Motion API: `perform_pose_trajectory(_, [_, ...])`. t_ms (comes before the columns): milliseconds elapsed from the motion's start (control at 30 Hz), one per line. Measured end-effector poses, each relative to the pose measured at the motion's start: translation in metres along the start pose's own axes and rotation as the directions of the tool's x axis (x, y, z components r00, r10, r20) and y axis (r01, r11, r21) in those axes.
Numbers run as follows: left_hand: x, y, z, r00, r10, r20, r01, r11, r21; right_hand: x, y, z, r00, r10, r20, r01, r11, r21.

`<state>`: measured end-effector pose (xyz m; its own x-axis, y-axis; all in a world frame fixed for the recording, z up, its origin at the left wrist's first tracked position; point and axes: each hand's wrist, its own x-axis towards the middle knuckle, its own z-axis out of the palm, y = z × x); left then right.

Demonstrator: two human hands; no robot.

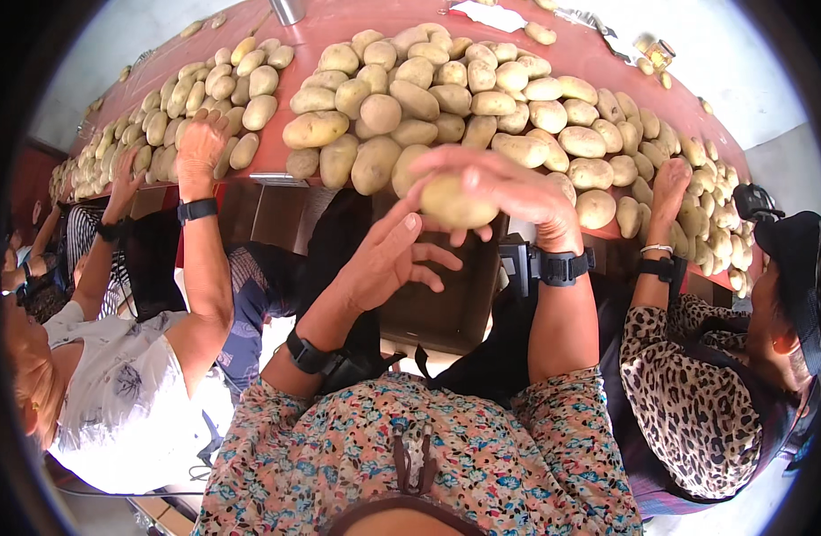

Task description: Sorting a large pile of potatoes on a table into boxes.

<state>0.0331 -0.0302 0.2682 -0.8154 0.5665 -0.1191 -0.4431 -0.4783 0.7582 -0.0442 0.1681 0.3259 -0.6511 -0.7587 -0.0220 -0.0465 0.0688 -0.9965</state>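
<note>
A potato (458, 201) is between my hands, just off the front of a large potato pile (417, 100). My right hand (517, 184) curves over its top and right side, with the fingers around it. My left hand (390, 258) is at its lower left, thumb and index finger beside it and the other fingers spread apart. Whether the left fingers touch the potato is unclear. Both wrists wear black straps; the right one carries a small box. An open brown container (437, 308) lies below my hands.
The red table (269, 151) curves across the front. Co-workers sit close on both sides; one's hand (203, 141) touches the left potato heap (182, 100), another's (671, 177) reaches the right-hand potatoes. A metal cup (288, 10), white paper (488, 15) and a glass jar (659, 53) stand or lie farther back.
</note>
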Motion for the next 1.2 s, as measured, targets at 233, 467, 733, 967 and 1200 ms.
perform_pose_trajectory(233, [0.011, -0.067, -0.05, 0.951, -0.256, -0.175, 0.208, 0.945, -0.253, -0.02, -0.005, -0.017, 0.987, 0.016, -0.158, -0.019, 1.0, -0.016])
perform_pose_trajectory(467, [0.05, -0.167, -0.107, 0.562, -0.697, -0.445, 0.483, 0.713, -0.508, -0.031, 0.005, -0.043, 0.838, -0.29, -0.462, 0.437, 0.864, 0.251])
perform_pose_trajectory(733, [0.103, -0.164, -0.098, 0.769, -0.477, -0.426, 0.389, 0.877, -0.28, -0.034, 0.008, -0.046, 0.824, -0.254, -0.507, 0.444, 0.845, 0.298])
perform_pose_trajectory(967, [0.074, -0.158, -0.091, 0.709, -0.536, -0.458, 0.507, 0.839, -0.197, -0.027, 0.004, -0.04, 0.807, -0.167, -0.567, 0.389, 0.872, 0.297])
perform_pose_trajectory(1200, [0.051, -0.12, -0.063, 0.811, -0.373, -0.451, 0.472, 0.873, 0.126, -0.016, 0.015, -0.046, 0.607, -0.025, -0.795, 0.457, 0.829, 0.323])
